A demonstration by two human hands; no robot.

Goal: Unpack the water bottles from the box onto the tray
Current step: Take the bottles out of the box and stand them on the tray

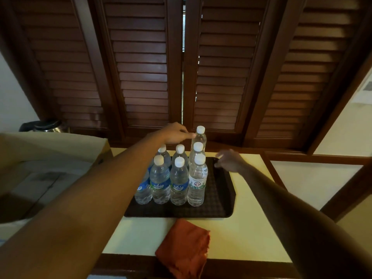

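Note:
Several clear water bottles with white caps stand in rows on the dark tray (219,206); the front right one (197,178) has a white and green label, the others blue labels. My left hand (175,133) reaches over them and its fingertips grip the neck of the farthest bottle (200,135) at the tray's back. My right hand (229,160) rests on the tray's far right rim with its fingers curled over the edge. The open cardboard box (52,148) stands to the left, partly hidden by my left forearm; I cannot tell what it holds.
The tray lies on a cream counter (249,200) with a dark wooden edge. A folded orange cloth (185,244) hangs over the counter's front edge. A metal kettle (46,125) stands behind the box. Brown louvered shutters (141,77) close off the back.

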